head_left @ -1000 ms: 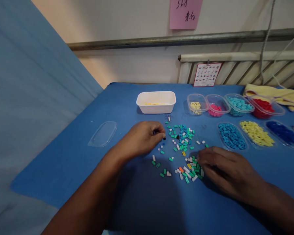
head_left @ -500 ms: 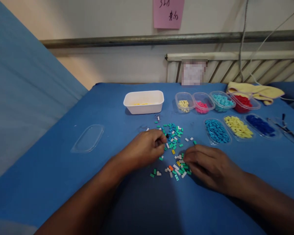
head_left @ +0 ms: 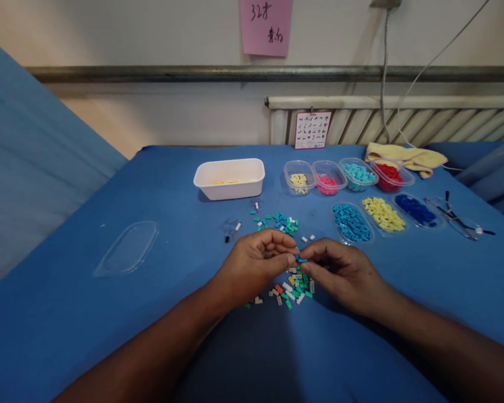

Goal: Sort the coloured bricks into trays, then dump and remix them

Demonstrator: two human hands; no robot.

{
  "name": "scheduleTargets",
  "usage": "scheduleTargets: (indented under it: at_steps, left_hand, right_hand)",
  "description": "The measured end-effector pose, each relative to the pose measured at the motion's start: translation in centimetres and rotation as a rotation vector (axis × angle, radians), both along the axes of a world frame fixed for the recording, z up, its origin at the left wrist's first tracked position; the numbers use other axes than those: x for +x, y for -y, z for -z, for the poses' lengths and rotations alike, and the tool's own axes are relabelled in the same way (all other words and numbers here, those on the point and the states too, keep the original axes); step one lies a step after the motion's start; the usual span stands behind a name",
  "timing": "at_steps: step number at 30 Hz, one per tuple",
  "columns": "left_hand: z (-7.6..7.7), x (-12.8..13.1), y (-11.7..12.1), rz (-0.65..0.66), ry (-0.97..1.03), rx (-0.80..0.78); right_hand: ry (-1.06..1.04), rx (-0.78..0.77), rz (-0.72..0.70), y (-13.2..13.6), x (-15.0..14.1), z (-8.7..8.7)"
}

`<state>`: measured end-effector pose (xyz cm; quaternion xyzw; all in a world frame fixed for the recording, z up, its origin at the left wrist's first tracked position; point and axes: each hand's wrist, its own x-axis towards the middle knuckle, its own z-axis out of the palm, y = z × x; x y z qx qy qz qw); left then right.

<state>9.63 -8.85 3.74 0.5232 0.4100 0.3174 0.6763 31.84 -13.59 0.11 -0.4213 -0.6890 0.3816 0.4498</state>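
Over the scattered bricks, my left hand (head_left: 256,263) and my right hand (head_left: 344,271) meet fingertip to fingertip. Small blue toy bricks (head_left: 301,259) are pinched between them, one at each hand's fingertips; whether they are joined cannot be made out. Beneath and in front of the hands lies a loose pile of green, white, yellow and orange bricks (head_left: 292,291), partly hidden by the fingers. Behind the hands, more green, blue and white bricks (head_left: 282,219) are spread on the blue cloth. A black brick (head_left: 227,239) lies apart to the left.
A white tub (head_left: 231,187) with yellow pieces stands at the back. Clear boxes of sorted bricks (head_left: 359,176) and lids of bricks (head_left: 353,222) fill the right side. A clear lid (head_left: 130,249) lies left, glasses (head_left: 462,218) and a yellow cloth (head_left: 407,158) right.
My left hand has moved right and met my right hand at the fingertips. Blue bricks now show between them. The view has swung to the right.
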Motion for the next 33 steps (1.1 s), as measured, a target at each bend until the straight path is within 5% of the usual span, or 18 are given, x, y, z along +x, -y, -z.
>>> scheduleTargets:
  at_steps: [12, 16, 21, 27, 33]
  left_hand:
    - [0.5, 0.1, 0.5, 0.024, -0.09, 0.133]
    - [0.1, -1.1, -0.2, 0.077, -0.279, 0.526]
    - [-0.7, -4.3, -2.6, 0.067, -0.589, 1.016]
    - [-1.2, -6.2, -4.1, 0.218, -0.974, 1.042]
    - [-1.0, -6.9, -4.7, 0.172, -0.961, 1.085]
  right_hand:
    - [0.053, 0.02, -0.013, 0.1, 0.2, 0.1]
    - [0.234, 0.183, 0.031, -0.5, 1.5, -0.8]
    - [0.582, 0.418, 0.361, -2.8, 7.1, -1.8]
    - [0.862, 0.389, 0.458, -4.8, 11.8, -1.1]
    - [0.95, 0.283, 0.47, -4.9, 12.7, -0.1]
